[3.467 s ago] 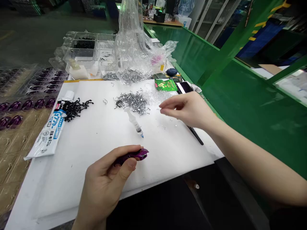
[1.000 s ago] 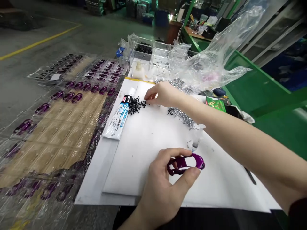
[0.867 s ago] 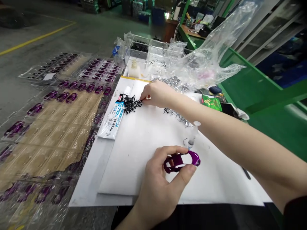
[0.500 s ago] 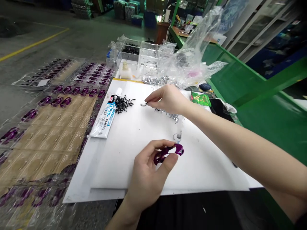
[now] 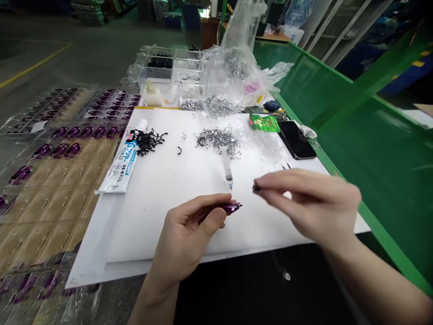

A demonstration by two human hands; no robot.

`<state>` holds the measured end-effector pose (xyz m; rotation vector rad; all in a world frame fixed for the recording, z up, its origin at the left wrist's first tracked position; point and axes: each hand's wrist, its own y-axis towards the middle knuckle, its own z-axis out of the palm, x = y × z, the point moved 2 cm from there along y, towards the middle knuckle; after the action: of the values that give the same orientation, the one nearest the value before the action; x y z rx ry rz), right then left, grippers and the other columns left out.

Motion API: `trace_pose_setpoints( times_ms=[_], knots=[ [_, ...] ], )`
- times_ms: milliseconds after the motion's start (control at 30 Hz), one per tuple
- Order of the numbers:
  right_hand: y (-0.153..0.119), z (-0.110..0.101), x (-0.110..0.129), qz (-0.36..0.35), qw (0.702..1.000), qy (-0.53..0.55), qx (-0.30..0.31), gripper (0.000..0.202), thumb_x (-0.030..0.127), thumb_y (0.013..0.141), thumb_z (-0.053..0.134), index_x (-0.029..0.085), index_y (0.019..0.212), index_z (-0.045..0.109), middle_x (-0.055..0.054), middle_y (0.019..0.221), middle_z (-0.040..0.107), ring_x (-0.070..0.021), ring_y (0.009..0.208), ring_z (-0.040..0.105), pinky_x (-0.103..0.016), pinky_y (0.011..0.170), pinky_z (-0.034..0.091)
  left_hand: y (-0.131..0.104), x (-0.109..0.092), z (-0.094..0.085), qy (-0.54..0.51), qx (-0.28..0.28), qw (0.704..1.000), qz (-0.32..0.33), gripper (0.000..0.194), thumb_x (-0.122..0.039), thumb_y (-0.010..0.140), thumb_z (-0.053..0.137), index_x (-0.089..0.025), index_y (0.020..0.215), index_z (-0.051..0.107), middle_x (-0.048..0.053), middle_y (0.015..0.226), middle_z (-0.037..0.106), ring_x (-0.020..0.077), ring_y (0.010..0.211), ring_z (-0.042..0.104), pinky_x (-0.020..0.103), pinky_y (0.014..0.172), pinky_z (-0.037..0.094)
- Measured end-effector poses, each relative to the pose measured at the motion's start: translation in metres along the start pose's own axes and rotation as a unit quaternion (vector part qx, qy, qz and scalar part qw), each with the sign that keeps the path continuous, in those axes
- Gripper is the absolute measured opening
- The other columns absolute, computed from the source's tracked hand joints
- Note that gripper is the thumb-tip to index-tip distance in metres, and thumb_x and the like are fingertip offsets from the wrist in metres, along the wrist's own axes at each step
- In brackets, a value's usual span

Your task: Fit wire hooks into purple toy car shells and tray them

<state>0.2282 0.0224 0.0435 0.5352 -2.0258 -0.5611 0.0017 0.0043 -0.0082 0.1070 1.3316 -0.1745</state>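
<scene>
Low over the white board (image 5: pixel 162 230), my left hand (image 5: pixel 189 234) is closed on a glossy purple part (image 5: pixel 232 207), held by fingertips and thumb. To its right, my right hand (image 5: pixel 314 203) pinches a small dark piece (image 5: pixel 256 188) between thumb and forefinger; its exact kind is too blurred to tell. A gap separates the piece from the purple part. Beyond the hands lies a syringe (image 5: pixel 228 171) with a blue tip. Behind it is a heap of small silvery pieces (image 5: pixel 218 137). On the left, small black branched pieces (image 5: pixel 149 142) lie beside a glue tube (image 5: pixel 122 167).
Clear trays (image 5: pixel 61 180) with purple parts spread at the left. Divided plastic boxes (image 5: pixel 174 74) and a crumpled plastic bag (image 5: pixel 237 58) stand at the back. A green packet (image 5: pixel 264 123) and a black phone (image 5: pixel 297 140) lie near the green side panel (image 5: pixel 365 149).
My right hand has moved from near the black pieces toward me and rightward, still pinching a small dark piece. My left hand has turned the purple part edge-on. The view has shifted right.
</scene>
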Motion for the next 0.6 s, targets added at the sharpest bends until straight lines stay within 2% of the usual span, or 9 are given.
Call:
trace_pose_setpoints(
  times_ms=[67, 133, 267, 333, 367, 433, 500, 533, 600],
  knots=[
    [-0.017, 0.001, 0.011, -0.032, 0.999, 0.023, 0.030, 0.038, 0.003, 0.092, 0.083, 0.033, 0.116, 0.087, 0.001, 0.104, 0.087, -0.0180, 0.086, 0.083, -0.027, 0.075, 0.070, 0.001, -0.003, 0.000, 0.013, 0.004, 1.000, 0.003, 0.016, -0.037, 0.099, 0.086, -0.029, 0.111, 0.092, 0.006, 0.104, 0.090, 0.0175, 0.081, 0.080, 0.025, 0.078, 0.068],
    [-0.022, 0.003, 0.016, -0.055, 0.996, 0.040, 0.059, 0.040, 0.001, 0.094, 0.080, 0.030, 0.121, 0.086, -0.001, 0.109, 0.087, -0.0174, 0.090, 0.084, -0.024, 0.081, 0.071, 0.002, -0.005, 0.001, 0.029, 0.008, 1.000, 0.007, 0.015, -0.036, 0.099, 0.085, -0.029, 0.111, 0.092, 0.006, 0.102, 0.090, 0.0157, 0.079, 0.079, 0.023, 0.077, 0.067],
    [-0.016, 0.004, 0.013, -0.079, 0.991, 0.060, 0.091, 0.033, -0.004, 0.093, 0.079, 0.019, 0.116, 0.087, -0.008, 0.108, 0.086, -0.0162, 0.092, 0.084, -0.019, 0.087, 0.069, 0.002, -0.006, 0.002, 0.042, 0.010, 0.999, 0.003, 0.015, -0.034, 0.099, 0.086, -0.029, 0.111, 0.093, 0.006, 0.097, 0.089, 0.0176, 0.086, 0.083, 0.022, 0.080, 0.067],
    [-0.013, 0.004, 0.010, -0.060, 0.990, 0.096, 0.083, 0.032, -0.004, 0.091, 0.081, 0.019, 0.112, 0.089, -0.008, 0.105, 0.086, -0.0163, 0.089, 0.084, -0.019, 0.085, 0.069, 0.001, -0.006, 0.002, 0.032, 0.014, 0.999, 0.002, 0.015, -0.031, 0.098, 0.087, -0.029, 0.111, 0.092, 0.005, 0.096, 0.089, 0.0195, 0.094, 0.085, 0.023, 0.087, 0.068],
    [-0.012, 0.004, 0.009, -0.019, 0.990, 0.122, 0.074, 0.031, -0.003, 0.089, 0.084, 0.022, 0.109, 0.090, -0.006, 0.102, 0.087, -0.0162, 0.087, 0.084, -0.019, 0.082, 0.069, 0.001, -0.005, 0.003, 0.025, 0.016, 1.000, 0.004, 0.016, -0.028, 0.096, 0.089, -0.030, 0.112, 0.092, 0.005, 0.100, 0.090, 0.0195, 0.098, 0.085, 0.023, 0.091, 0.068],
    [-0.012, 0.008, 0.003, 0.128, 0.970, 0.198, 0.056, 0.027, 0.005, 0.085, 0.092, 0.027, 0.100, 0.091, -0.001, 0.092, 0.087, -0.0158, 0.081, 0.083, -0.018, 0.074, 0.069, 0.000, -0.004, 0.003, 0.013, 0.010, 1.000, 0.020, 0.026, -0.019, 0.092, 0.092, -0.032, 0.114, 0.091, 0.003, 0.111, 0.089, 0.0176, 0.104, 0.084, 0.021, 0.095, 0.066],
    [-0.016, 0.014, -0.003, 0.289, 0.912, 0.287, 0.053, 0.021, 0.015, 0.081, 0.099, 0.031, 0.092, 0.091, 0.001, 0.083, 0.085, -0.0155, 0.075, 0.082, -0.017, 0.069, 0.067, 0.000, -0.001, 0.002, 0.010, -0.005, 0.999, 0.052, 0.038, -0.011, 0.085, 0.096, -0.033, 0.115, 0.090, 0.001, 0.118, 0.088, 0.0152, 0.106, 0.082, 0.017, 0.094, 0.065],
    [-0.019, 0.018, -0.005, 0.347, 0.878, 0.326, 0.059, 0.020, 0.018, 0.078, 0.101, 0.030, 0.090, 0.091, 0.000, 0.081, 0.085, -0.0158, 0.074, 0.082, -0.017, 0.068, 0.067, 0.000, 0.000, 0.001, 0.010, -0.014, 0.998, 0.068, 0.042, -0.008, 0.083, 0.097, -0.033, 0.115, 0.090, 0.000, 0.118, 0.087, 0.0146, 0.105, 0.082, 0.016, 0.093, 0.065],
    [-0.023, 0.025, -0.007, 0.397, 0.833, 0.380, 0.061, 0.021, 0.020, 0.073, 0.104, 0.029, 0.088, 0.091, -0.001, 0.080, 0.084, -0.0159, 0.073, 0.082, -0.018, 0.070, 0.068, 0.001, 0.002, 0.001, 0.016, -0.023, 0.995, 0.093, 0.045, -0.005, 0.080, 0.097, -0.033, 0.114, 0.090, 0.000, 0.115, 0.087, 0.0149, 0.106, 0.081, 0.015, 0.090, 0.065]
  ],
)
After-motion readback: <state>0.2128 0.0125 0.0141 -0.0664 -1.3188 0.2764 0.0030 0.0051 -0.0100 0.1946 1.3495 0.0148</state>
